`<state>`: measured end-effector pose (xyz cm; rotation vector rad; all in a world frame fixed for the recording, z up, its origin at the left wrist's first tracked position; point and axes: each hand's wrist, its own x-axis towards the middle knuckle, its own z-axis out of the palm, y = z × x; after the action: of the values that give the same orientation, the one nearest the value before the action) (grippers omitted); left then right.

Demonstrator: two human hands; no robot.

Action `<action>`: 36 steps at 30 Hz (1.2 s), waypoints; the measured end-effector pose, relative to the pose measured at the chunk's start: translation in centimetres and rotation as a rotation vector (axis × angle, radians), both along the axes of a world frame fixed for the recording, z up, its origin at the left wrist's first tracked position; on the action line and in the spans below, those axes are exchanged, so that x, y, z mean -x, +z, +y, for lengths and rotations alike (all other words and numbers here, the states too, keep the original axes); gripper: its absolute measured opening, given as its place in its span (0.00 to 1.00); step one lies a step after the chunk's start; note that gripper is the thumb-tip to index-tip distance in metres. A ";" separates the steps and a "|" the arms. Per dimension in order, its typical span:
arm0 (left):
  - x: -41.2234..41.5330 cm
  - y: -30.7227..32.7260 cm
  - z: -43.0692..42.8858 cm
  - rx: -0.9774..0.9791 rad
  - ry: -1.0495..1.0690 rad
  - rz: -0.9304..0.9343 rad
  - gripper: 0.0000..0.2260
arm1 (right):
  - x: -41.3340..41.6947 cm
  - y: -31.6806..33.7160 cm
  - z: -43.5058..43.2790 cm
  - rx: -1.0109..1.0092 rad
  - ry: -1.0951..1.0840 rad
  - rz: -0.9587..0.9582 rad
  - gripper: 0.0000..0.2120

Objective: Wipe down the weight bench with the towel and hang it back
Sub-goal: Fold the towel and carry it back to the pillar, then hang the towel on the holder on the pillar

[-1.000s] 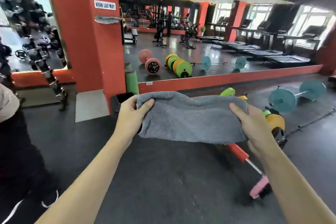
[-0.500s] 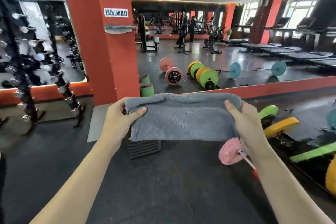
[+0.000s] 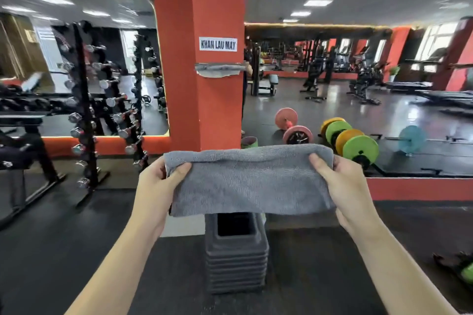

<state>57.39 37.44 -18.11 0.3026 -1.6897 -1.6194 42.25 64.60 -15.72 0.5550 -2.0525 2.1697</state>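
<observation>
A folded grey towel [image 3: 249, 180] is stretched flat between both hands at chest height. My left hand [image 3: 160, 181] pinches its left end, thumb on top. My right hand [image 3: 340, 181] pinches its right end the same way. Straight ahead stands a red pillar [image 3: 197, 20] with a white sign reading "KHAN LAU MAY" [image 3: 217, 44]. Just below the sign a short rail carries another grey cloth [image 3: 220, 69]. The weight bench is not in view.
A stack of black bins [image 3: 236, 253] sits on the floor at the pillar's foot, right under the towel. A dumbbell rack [image 3: 87, 115] stands to the left. Wall mirrors flank the pillar, reflecting coloured barbell plates [image 3: 358, 147]. Dark rubber floor lies all around.
The view has closed in on the pillar and swung left, so the pillar is now dead ahead. Both hands have kept the same grip on the towel and raised it slightly.
</observation>
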 end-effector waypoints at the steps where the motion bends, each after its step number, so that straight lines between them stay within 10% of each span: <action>1: 1.9 -0.2 -1.9 0.015 0.011 0.013 0.06 | 2.0 -0.2 -2.2 0.011 0.002 0.007 0.06; 21: 42.9 9.3 -28.9 0.156 0.094 0.084 0.09 | 43.2 6.1 -30.5 0.173 0.013 0.043 0.07; 36: 65.3 20.8 -43.8 0.135 0.273 -0.122 0.13 | 68.1 17.5 -45.6 -0.091 -0.021 0.184 0.13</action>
<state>-7.91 -6.37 2.70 0.5484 -1.7540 -1.3038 -25.82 18.97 1.82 0.7108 -2.0567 1.9410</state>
